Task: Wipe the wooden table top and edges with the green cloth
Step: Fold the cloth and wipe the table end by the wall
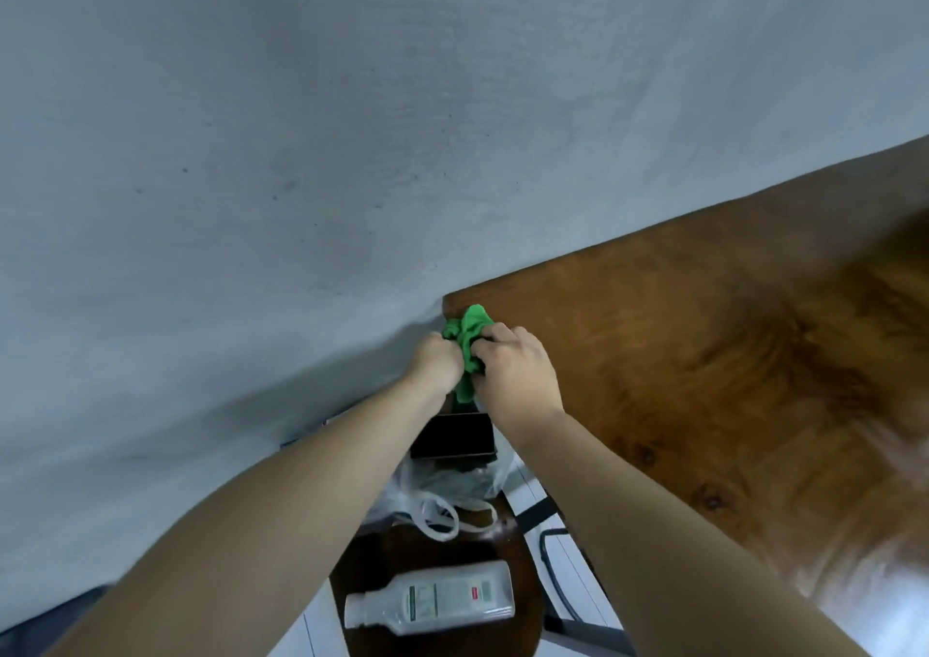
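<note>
Where the view is nearest to the camera, two bare forearms are seen reaching forward, and between them a clear plastic bottle with a white cap and a white label (430, 597) is lying on its side on a dark round wooden stool (523, 546). Just behind the bottle, a crumpled transparent plastic bag with white handles (442, 500) is placed on the same stool. Behind the bag a black flat rectangular object (452, 436) is seen; what it is cannot be told.

Further away, the crumpled green cloth (470, 342) is held between both hands, at the near left corner of the brown wooden table (729, 355). The left hand (435, 362) is closed into a fist on the left part of the cloth. The right hand (518, 372) is closed on the right part, with its fingers (490, 342) curled into the fabric. The upper end of the cloth is lying on the table top beside the corner, and the lower end is hanging down between the wrists, beside the table's edge.

Behind the table and the hands, a grey plain wall (352, 128) fills the far part of the view.
</note>
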